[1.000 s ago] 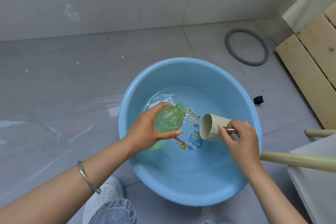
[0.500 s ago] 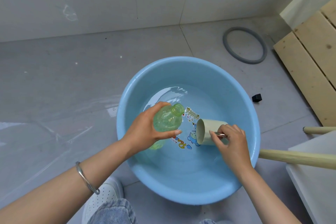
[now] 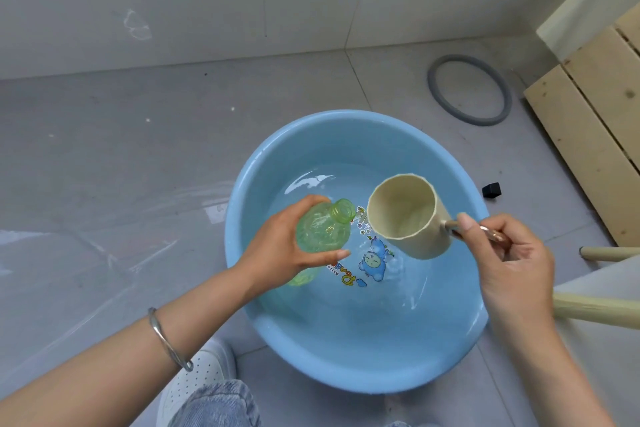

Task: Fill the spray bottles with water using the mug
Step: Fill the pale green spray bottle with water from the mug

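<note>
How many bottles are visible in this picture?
1. The green bottle is held by the left hand over the blue basin, left of the mug. Others may be outside the view.

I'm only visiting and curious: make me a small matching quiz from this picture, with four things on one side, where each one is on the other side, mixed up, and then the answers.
Things
1. green bottle
2. beige mug
3. blue basin
4. grey ring

Places
a. lies on the floor beyond the basin
b. held by its handle in the right hand, above the water
c. gripped in the left hand, its neck open
d. stands on the floor with water in it

Pairs: 1-c, 2-b, 3-d, 4-a
</note>
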{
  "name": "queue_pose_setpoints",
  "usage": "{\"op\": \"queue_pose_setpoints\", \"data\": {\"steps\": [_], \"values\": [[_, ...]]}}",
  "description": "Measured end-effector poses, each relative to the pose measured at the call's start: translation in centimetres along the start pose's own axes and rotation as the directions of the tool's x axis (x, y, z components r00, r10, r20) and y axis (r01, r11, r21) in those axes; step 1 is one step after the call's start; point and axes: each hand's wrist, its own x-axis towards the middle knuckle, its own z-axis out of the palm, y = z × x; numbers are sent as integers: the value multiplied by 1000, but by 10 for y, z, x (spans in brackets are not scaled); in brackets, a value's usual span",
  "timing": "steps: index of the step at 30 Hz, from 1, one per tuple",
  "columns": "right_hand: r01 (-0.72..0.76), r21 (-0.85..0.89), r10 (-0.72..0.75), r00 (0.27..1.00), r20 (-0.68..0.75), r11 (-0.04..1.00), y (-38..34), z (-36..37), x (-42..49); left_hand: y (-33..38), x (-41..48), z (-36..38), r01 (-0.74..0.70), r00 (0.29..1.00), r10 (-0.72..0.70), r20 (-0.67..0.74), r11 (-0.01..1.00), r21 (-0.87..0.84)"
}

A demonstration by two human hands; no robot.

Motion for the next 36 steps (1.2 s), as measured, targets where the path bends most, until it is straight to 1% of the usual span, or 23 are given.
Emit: {"op": "queue_pose_setpoints", "data": {"steps": [4,6,8,10,18,22,26,32,36], "values": [[105,-12,-105,993,46,994,-37,0,1,2,0,1,-4,1000,4,1,1000,1],[195,-79,-190,979,71,978,-48,1,1,3,1,1,-6,1000,6,3,1000,-2],[302,-170,-286,951,114,938,-55,4,1,4,1,1,-10,1000,10,1,1000,-2],[377,-223,-350,924,151,899,-58,7,-1,4,1,1,-19,1000,19,2,1000,0],[547,-369,-502,837,219,751,-64,12,-7,6,0,0,-17,1000,17,16,1000,16],[648,-420,-596,757,266,635,-69,14,-9,6,-1,0,-30,1000,30,6,999,16],[705,-457,-652,696,299,543,-72,16,-8,6,-1,1,-31,1000,31,5,999,20],[746,-479,-700,639,320,462,-76,15,-9,5,-1,1,-25,1000,25,2,999,21],[760,-483,-716,617,326,434,-80,15,-9,4,-2,1,-12,1000,12,2,1000,29]]}}
